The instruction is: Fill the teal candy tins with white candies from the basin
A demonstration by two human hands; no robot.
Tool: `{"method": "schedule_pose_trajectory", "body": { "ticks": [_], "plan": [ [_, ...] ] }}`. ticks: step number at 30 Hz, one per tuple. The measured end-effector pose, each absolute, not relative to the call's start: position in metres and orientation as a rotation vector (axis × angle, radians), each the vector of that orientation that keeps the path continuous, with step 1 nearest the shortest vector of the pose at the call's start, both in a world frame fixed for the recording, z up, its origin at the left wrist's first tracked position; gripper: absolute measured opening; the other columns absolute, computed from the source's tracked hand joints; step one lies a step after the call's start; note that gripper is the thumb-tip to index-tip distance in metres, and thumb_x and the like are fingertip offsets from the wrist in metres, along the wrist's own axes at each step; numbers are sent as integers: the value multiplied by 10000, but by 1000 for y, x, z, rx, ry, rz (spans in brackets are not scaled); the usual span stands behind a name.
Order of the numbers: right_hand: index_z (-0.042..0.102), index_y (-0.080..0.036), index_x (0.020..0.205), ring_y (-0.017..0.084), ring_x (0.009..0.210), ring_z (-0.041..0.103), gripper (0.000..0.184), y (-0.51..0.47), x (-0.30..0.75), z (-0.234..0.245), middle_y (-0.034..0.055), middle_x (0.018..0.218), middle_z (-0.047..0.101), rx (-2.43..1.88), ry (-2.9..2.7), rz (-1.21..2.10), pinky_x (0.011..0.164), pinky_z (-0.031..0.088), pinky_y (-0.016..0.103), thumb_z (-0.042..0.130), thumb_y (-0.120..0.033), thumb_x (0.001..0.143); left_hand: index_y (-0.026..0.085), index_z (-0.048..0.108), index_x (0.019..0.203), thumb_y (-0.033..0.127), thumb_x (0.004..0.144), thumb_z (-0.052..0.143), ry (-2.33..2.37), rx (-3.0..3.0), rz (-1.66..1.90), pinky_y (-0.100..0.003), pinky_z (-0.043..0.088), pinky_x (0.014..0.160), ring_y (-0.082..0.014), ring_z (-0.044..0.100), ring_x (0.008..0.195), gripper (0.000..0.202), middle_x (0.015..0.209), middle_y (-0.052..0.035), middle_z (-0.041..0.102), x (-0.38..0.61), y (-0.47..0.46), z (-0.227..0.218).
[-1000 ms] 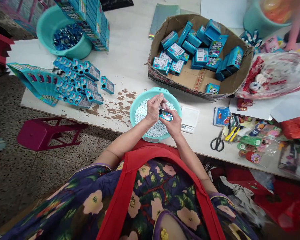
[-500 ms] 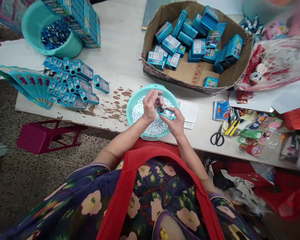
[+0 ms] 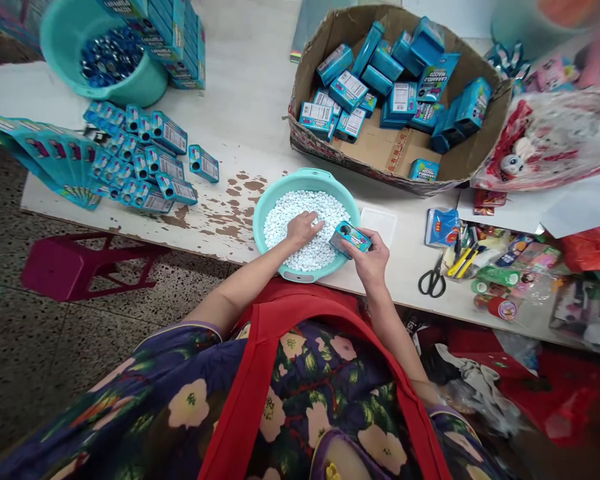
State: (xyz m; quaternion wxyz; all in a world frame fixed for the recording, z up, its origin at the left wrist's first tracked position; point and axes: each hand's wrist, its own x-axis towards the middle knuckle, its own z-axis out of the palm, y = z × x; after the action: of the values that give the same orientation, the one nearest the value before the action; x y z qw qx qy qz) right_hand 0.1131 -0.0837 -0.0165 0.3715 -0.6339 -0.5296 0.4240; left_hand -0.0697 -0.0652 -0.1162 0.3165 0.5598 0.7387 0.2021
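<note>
A teal basin [image 3: 305, 179] full of small white candies [image 3: 293, 207] stands at the table's near edge. My left hand [image 3: 303, 229] rests down in the candies with its fingers curled into them. My right hand [image 3: 370, 257] grips a small blue box [image 3: 351, 238] at the basin's right rim, its open end turned toward the basin. A white scale [image 3: 380, 223] lies just right of the basin, partly behind my right hand.
A cardboard carton [image 3: 380, 143] of blue boxes stands behind the basin. More blue boxes [image 3: 153, 163] and flat packs [image 3: 45, 157] lie at the left, near a teal tub [image 3: 97, 60]. Scissors [image 3: 433, 280] and small clutter lie right. A pink stool [image 3: 75, 263] stands under the table.
My left hand dropped from the box's opening down into the candies. My right hand carried the box a little right and down to the basin's rim.
</note>
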Motion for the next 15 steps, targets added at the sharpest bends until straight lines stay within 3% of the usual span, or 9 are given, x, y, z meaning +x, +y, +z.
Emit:
{"method": "schedule_pose_trajectory", "body": {
  "ticks": [3,7,11,15],
  "plan": [
    [689,-204,977,202,851,647,465,-84,108,-19,26,931,703,-1613,-1440,1059,804,528,355,821,-474,623,182,604,729,398,816,619,1840,1005,896,-276,421,672,-156,557,684,234,676,-7,562,-79,-70,-100],
    [692,-220,985,224,908,651,398,-83,99,-25,35,943,694,-1545,-1638,950,836,517,370,795,-452,677,193,527,736,482,780,641,1380,500,1274,-212,286,445,-77,421,474,314,612,42,478,-77,-73,-51],
    [685,-226,988,243,916,654,328,-85,84,-26,46,946,691,-1451,-1815,934,819,518,385,760,-396,718,200,499,772,452,754,676,1099,344,1481,-201,394,477,-79,520,505,309,642,40,537,-63,-74,-7],
    [674,-222,994,238,891,652,287,-89,73,-17,43,930,682,-1405,-1856,927,801,517,377,733,-323,732,196,506,794,385,744,694,1034,258,1611,-224,482,559,-98,596,558,272,652,33,581,-58,-71,9]
  ]
}}
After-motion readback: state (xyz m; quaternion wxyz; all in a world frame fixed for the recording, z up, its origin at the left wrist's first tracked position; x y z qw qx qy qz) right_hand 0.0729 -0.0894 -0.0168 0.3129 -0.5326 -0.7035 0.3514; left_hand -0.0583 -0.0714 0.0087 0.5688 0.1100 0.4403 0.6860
